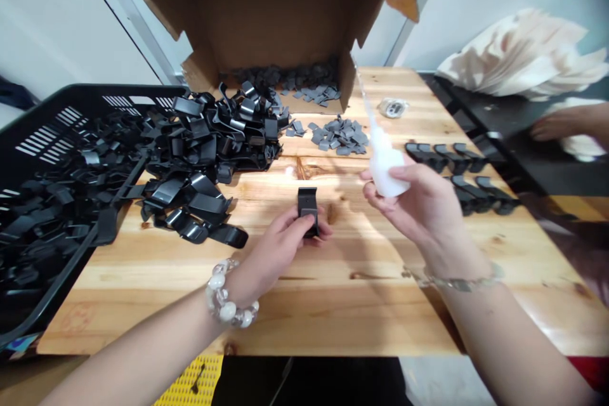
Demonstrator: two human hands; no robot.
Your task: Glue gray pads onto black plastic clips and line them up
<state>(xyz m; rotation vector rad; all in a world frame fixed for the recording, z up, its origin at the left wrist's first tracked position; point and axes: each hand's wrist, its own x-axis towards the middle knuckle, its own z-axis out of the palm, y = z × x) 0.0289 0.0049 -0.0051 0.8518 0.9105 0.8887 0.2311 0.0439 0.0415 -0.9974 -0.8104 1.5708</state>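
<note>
Between the thumb and fingers of my left hand (283, 244) is a black bent clip (307, 198), held just over the middle of the wooden table. My right hand (423, 209) grips a white squeeze bottle (387, 171) with a long thin nozzle pointing up and away. Behind the clip lies a small heap of flat dark grey pads (340, 136). To the left, a big pile of black bent clips (204, 146) spreads over the table. Several more clips (464, 184) stand in two rows right of my right hand.
A black plastic basket (71, 98) full of clips borders the table (333, 304) on the left. At the back stands an open cardboard box (285, 13) with grey pads inside. A roll of clear tape (392, 107) lies beside it. Another person's hand (566, 122) shows at far right near white cloth (528, 54).
</note>
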